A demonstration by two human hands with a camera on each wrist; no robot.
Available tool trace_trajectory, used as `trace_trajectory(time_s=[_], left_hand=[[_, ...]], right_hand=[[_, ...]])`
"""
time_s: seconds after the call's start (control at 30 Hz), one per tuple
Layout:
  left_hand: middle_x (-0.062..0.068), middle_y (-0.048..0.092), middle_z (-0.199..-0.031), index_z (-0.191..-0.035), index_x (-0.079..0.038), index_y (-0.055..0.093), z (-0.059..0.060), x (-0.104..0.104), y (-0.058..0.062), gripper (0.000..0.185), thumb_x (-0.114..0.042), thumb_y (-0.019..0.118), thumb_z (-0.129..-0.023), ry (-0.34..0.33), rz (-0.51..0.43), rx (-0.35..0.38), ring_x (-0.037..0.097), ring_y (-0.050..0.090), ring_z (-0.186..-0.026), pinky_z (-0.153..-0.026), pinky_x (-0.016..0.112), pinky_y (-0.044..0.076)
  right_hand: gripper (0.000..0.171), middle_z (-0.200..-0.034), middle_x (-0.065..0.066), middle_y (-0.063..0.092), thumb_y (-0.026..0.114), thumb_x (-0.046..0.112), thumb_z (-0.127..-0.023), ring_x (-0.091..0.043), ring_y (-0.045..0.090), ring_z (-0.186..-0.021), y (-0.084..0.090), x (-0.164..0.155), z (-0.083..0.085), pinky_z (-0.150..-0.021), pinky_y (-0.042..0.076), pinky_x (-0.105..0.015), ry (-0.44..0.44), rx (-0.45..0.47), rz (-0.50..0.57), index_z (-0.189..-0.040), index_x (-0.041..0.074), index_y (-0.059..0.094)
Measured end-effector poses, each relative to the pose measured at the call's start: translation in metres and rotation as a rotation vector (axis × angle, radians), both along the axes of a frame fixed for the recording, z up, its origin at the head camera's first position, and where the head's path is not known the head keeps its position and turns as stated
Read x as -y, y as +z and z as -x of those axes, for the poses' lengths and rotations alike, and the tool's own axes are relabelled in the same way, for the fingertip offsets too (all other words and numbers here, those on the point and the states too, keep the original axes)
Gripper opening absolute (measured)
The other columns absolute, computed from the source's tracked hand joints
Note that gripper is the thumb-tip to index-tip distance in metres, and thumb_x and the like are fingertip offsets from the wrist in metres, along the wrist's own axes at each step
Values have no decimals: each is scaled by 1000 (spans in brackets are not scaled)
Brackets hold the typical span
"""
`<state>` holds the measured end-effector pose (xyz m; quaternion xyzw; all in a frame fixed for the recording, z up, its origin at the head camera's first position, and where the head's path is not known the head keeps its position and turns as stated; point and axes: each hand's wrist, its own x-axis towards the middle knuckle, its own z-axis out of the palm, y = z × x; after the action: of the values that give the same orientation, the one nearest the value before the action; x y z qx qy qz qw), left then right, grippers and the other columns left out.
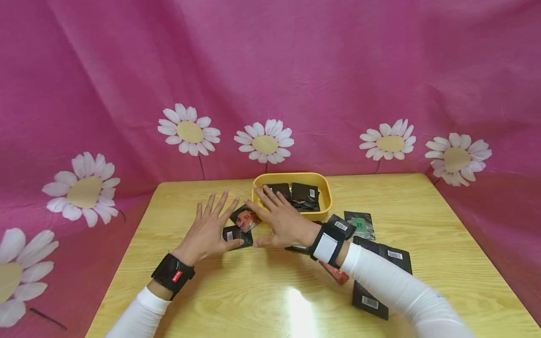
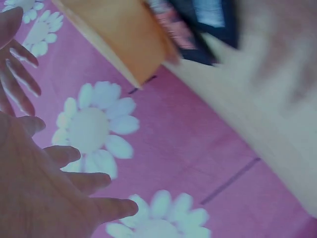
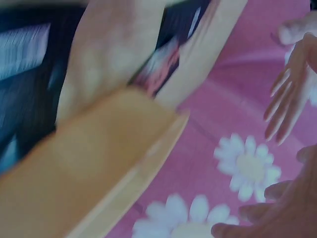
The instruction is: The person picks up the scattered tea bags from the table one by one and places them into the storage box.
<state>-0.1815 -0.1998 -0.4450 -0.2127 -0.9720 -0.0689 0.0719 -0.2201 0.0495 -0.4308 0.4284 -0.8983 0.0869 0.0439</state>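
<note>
Two dark sachets [image 1: 241,225] lie on the table [image 1: 270,300] between my hands, just before the yellow tray [image 1: 325,192] that holds more. My left hand [image 1: 209,230] and right hand [image 1: 281,218] hover flat, fingers spread, gripping nothing. I judge a pick is beginning; next needs a pinch on one sachet

- Pink cloth backdrop [image 1: 296,70] printed with white daisies [image 1: 264,141], draped behind and to both sides.
- Light wooden desk [image 1: 444,225], grain visible.
- Bright glare [image 1: 300,310] near front edge.
</note>
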Motion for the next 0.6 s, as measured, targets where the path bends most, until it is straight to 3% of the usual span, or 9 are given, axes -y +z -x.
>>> trace_trajectory(time_s=[0.17, 0.33, 0.6], left_hand=[[14, 8, -166, -159, -24, 15, -13, 16, -13, 114, -68, 73, -72, 51, -4, 31, 48, 6, -150, -111, 75, 11], [16, 11, -165, -159, -21, 17, -19, 24, -29, 115, -66, 76, -70, 81, -24, 69, 49, 8, -149, -111, 75, 12], [14, 16, -165, -158, -14, 21, -18, 19, -50, 111, -64, 74, -75, 69, -21, 280, 49, 17, -148, -112, 74, 14]], right_hand=[[115, -165, -7, -16, 68, 73, -74, -35, -5, -154, -13, 22, -6, -121, 20, -54, 68, 6, -1, -160, 27, 6], [118, -167, -8, -10, 69, 73, -72, -38, 4, -153, -29, 40, -7, -120, 25, -52, 59, 66, -61, -160, 27, 4], [114, -165, -17, 10, 71, 67, -76, -34, 14, -153, -56, 54, -4, -122, 24, -42, 25, 149, -185, -159, 17, 13]])
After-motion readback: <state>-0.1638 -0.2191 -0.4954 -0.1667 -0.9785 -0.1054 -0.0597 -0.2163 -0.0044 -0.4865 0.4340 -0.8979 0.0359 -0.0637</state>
